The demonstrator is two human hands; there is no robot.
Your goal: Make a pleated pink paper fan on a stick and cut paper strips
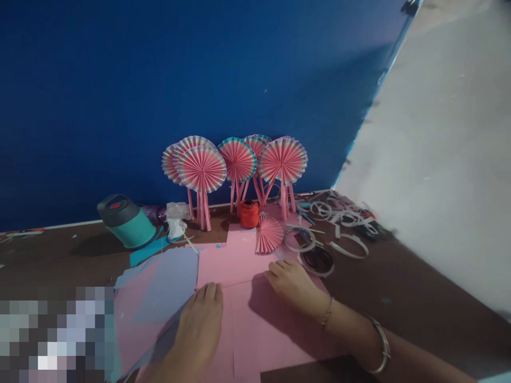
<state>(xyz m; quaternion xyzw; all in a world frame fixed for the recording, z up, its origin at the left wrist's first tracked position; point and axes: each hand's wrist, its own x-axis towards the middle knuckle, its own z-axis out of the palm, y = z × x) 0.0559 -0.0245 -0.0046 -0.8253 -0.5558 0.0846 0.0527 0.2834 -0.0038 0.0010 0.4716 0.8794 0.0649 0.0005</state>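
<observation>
My left hand [202, 318] rests at the upper left of a pink paper sheet [247, 324], its fingers close together and bent down at the sheet's far edge. Farther right, my right hand [294, 284] has its fingers curled at the same far edge and casts a shadow on the paper. The undersides of both hands are hidden. Straight creases or edges run across the sheet between them. More pink paper [215, 261] lies just beyond. A small pleated pink paper fan [270, 234] lies past my right fingertips.
Round pleated fans [202, 169] on pink sticks stand against the blue wall [159, 80]. A red spool [249, 214] is before them. At left are a teal-and-black container [130, 223] and pale blue paper [167, 282]. Tape rings [299, 239] and white strips [351, 215] clutter the right.
</observation>
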